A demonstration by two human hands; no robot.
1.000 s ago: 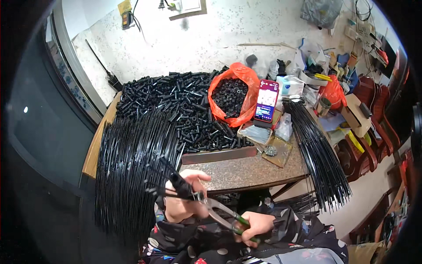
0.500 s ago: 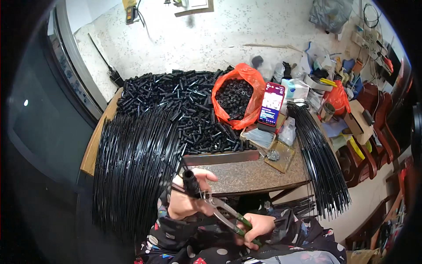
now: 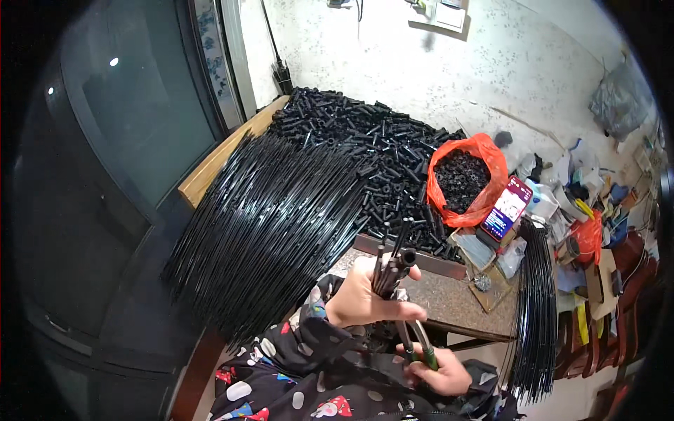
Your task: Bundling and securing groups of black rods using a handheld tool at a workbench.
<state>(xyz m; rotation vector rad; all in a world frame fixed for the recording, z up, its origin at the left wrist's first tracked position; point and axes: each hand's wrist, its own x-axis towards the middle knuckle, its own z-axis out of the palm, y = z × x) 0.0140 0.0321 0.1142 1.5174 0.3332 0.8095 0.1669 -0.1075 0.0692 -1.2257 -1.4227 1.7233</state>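
Observation:
My left hand (image 3: 354, 298) is closed around a black ribbed tube (image 3: 406, 258) with thin dark rods beside it, its open end facing up. In my right hand (image 3: 448, 375) are green-handled pliers (image 3: 427, 351), gripped by the handles. Their metal head reaches up to the tube's lower end, where my left hand and the tube partly hide the jaws. Beyond my left hand spreads a wide bundle of long, thin black rods (image 3: 270, 228). A heap of short black tubular pieces (image 3: 386, 151) covers the table behind.
An orange-red plastic bag (image 3: 497, 165) holds small black parts (image 3: 461, 181). Right of it a lit phone (image 3: 507, 210) leans upright. A tray of thin pale strips (image 3: 474, 248), a metal strip (image 3: 435, 264) edging the heap, and a second rod bundle (image 3: 533, 316) lie nearby.
The view has swung left, so the table appears farther right and tilted. My left hand and the tube are nearer the table edge; the pliers stand steeper, still gripped in my right hand.

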